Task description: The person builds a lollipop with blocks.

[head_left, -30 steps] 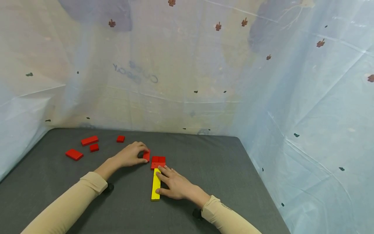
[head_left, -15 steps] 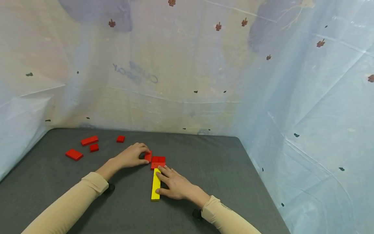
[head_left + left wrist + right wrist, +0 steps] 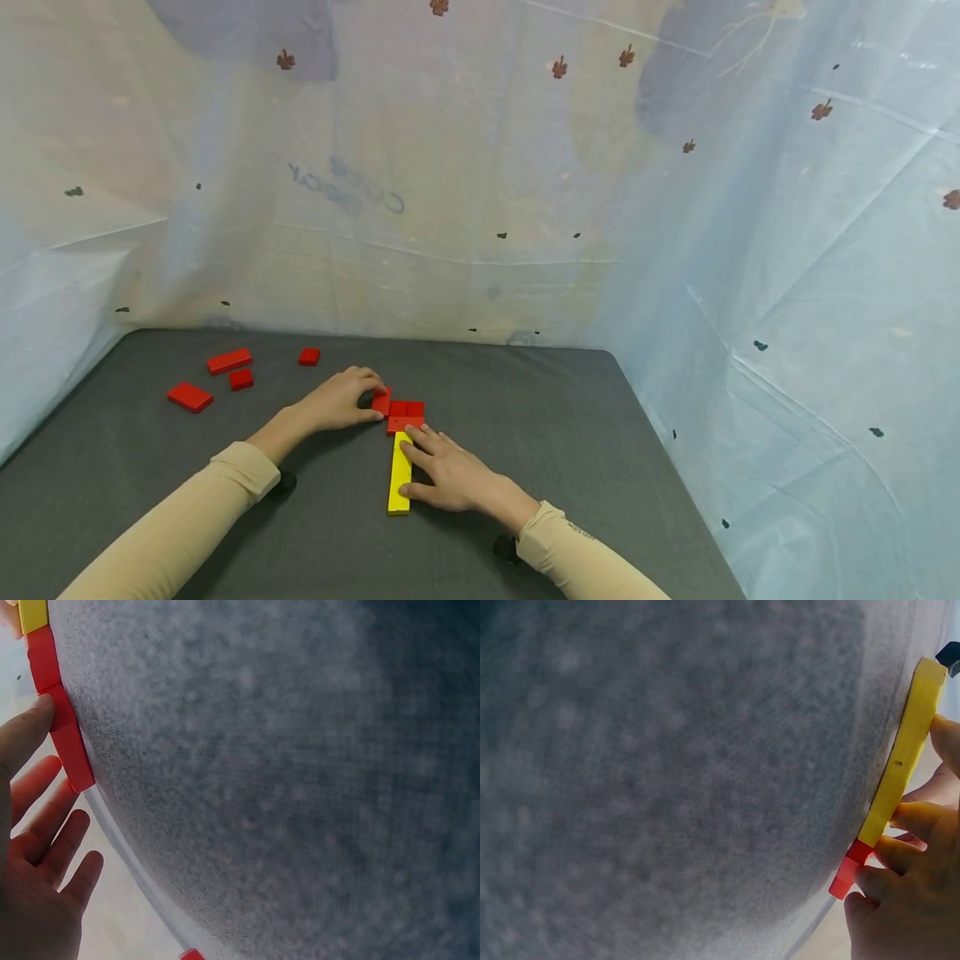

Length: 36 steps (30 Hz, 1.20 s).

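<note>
With thumb and fingers at its two ends, my left hand (image 3: 333, 402) pinches a flat red block (image 3: 380, 403). That block stands against the left side of several red blocks (image 3: 406, 424) laid together as a patch. A long strip of yellow blocks (image 3: 399, 487) runs from the patch toward me. My right hand (image 3: 453, 473) rests on the strip with its fingers fairly straight, a fingertip reaching the red patch's front edge. In the left wrist view, the pinched red block (image 3: 71, 746) meets another red block (image 3: 43, 661). The right wrist view shows the yellow strip (image 3: 901, 750) under my fingers.
At the back left of the dark grey table (image 3: 585, 467) lie loose red pieces: a long block (image 3: 229, 361), a wide block (image 3: 190, 397) and small squares (image 3: 241, 380). Another small red square (image 3: 309, 357) sits nearer the left hand. Plastic sheeting (image 3: 450, 208) hangs behind the table.
My left hand has slid the red block slightly to the right, narrowing the gap to the red patch. The right hand has stayed in place on the yellow strip.
</note>
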{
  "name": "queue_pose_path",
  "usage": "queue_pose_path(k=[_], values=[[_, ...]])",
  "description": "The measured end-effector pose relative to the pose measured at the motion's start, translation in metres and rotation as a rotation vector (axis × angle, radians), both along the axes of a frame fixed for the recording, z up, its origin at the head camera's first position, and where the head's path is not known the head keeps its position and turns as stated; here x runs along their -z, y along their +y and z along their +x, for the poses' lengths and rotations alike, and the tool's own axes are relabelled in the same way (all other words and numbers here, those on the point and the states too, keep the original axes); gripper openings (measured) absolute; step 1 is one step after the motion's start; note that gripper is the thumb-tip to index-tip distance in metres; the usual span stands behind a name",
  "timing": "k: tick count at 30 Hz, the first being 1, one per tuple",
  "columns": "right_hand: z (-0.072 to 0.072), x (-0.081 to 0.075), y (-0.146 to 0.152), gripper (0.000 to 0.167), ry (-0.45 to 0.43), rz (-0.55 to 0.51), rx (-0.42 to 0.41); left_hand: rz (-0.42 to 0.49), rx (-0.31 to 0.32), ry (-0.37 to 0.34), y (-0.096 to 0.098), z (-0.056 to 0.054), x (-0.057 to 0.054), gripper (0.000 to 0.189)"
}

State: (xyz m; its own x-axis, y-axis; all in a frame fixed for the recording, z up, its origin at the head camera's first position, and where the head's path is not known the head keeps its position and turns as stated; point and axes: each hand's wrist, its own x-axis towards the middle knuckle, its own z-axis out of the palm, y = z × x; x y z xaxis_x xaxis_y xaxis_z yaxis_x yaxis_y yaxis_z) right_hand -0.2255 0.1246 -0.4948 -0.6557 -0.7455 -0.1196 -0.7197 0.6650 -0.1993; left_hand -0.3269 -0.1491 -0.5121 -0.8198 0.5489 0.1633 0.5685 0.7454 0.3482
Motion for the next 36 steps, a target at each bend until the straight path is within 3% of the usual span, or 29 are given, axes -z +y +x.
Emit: queue_pose_path(k=[15, 21, 28, 36], values=[[0.000, 0.001, -0.001, 0.073, -0.015, 0.011, 0.018, -0.006, 0.003, -0.005, 0.000, 0.001, 0.000, 0.042], [-0.001, 0.001, -0.002, 0.073, -0.017, 0.010, 0.021, 0.044, -0.008, 0.028, -0.006, 0.001, 0.001, 0.041], [0.000, 0.001, -0.002, 0.072, -0.029, 0.009, 0.025, 0.114, -0.074, 0.097, -0.030, 0.002, -0.002, 0.036], [0.002, -0.001, -0.001, 0.071, -0.039, -0.010, 0.014, 0.123, -0.179, 0.145, -0.077, 0.004, -0.005, 0.035]])
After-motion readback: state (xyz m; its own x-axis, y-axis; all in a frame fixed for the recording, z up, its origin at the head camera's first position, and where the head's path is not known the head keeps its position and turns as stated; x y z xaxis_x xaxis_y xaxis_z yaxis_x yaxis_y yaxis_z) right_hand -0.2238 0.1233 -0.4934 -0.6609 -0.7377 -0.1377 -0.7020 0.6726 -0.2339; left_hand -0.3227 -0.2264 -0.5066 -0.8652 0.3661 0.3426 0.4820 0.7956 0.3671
